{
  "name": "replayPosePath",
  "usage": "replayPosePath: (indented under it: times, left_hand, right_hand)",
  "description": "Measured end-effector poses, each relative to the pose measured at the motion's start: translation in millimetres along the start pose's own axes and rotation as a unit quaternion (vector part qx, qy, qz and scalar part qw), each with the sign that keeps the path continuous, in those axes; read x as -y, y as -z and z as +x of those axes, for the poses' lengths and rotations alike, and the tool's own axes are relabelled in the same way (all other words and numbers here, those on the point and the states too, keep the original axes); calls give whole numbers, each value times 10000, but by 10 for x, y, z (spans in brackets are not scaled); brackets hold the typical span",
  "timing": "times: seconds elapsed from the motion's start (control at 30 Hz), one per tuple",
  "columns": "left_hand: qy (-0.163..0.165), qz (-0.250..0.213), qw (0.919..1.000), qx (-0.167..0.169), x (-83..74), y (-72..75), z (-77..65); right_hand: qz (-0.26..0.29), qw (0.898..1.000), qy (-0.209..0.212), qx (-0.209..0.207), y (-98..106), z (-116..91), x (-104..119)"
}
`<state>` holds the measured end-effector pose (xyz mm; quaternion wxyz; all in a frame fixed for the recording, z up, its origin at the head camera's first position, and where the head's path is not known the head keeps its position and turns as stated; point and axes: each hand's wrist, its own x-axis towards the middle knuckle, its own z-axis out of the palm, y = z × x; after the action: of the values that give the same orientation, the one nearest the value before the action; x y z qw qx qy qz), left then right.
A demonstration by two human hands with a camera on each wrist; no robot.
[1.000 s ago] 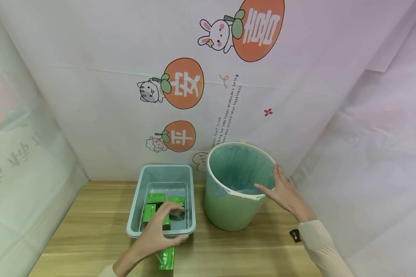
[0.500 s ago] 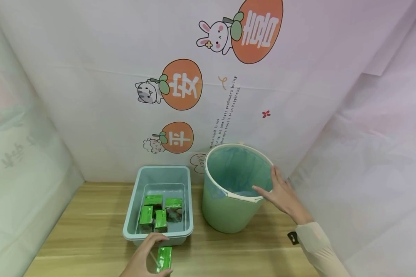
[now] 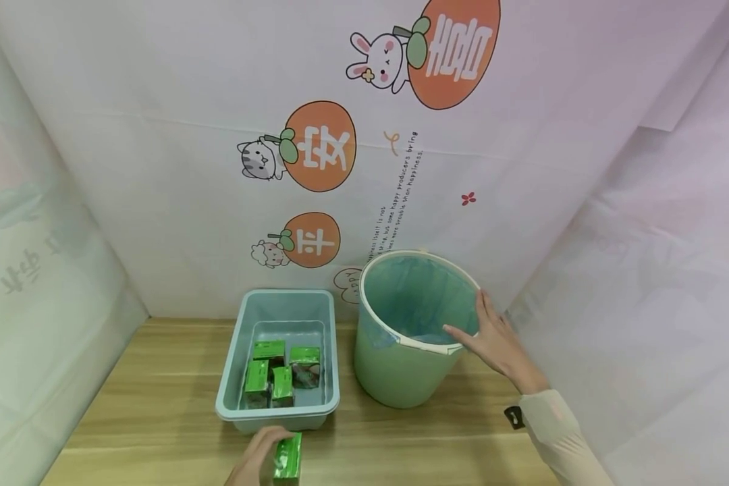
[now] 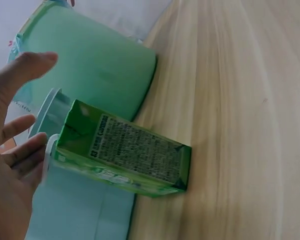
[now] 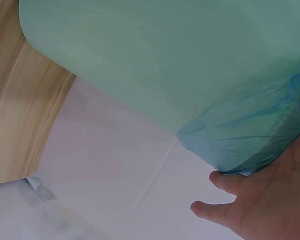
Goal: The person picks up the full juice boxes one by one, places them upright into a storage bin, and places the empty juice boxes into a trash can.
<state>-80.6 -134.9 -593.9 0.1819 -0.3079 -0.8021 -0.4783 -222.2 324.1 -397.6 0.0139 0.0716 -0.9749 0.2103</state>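
Observation:
A green drink carton (image 4: 125, 150) stands upright on the wooden table, just in front of the light blue tub (image 3: 231, 378). My left hand (image 4: 15, 115) is beside the carton's top, thumb and fingers spread apart in the left wrist view. Seen from the head, the fingers of that hand (image 3: 258, 455) reach the carton's upper edge, and the thumb is hidden. My right hand (image 3: 495, 337) rests at the rim of a pale green trash bin (image 3: 401, 378), its thumb over the opening. In the right wrist view, the fingers extend below the bin's blue bag liner (image 5: 245, 135).
Several green cartons (image 3: 282, 385) sit inside the tub. The bin is to the tub's right, against a printed cloth backdrop (image 3: 219, 81). White cloth also hangs at both sides. A small black object (image 3: 514, 417) shows by the right sleeve (image 3: 553, 432).
My left hand has moved from over the tub down toward me, to the carton in front, and its fingers have come closer to that carton. The right hand stays at the bin's rim.

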Motion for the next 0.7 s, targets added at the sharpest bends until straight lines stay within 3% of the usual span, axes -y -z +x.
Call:
replayPosePath:
  times: [0.13, 0.23, 0.33, 0.47, 0.7]
  left_hand:
    - [113, 318, 9994, -99, 6, -25, -31]
    - [-59, 546, 9983, -215, 35, -44, -35]
    - [-219, 631, 9972, -326, 64, -61, -37]
    - [-101, 633, 9971, -421, 158, -89, -78]
    - [-79, 222, 9996, -128, 881, -243, -362]
  right_hand:
    - [-16, 10000, -11, -19, 14, -5, -11]
    - [4, 10000, -10, -23, 24, -8, -12]
    - [27, 10000, -5, -9, 30, -14, -9]
    - [37, 10000, -17, 11, 32, -26, -5]
    - [36, 10000, -54, -12, 14, -33, 0]
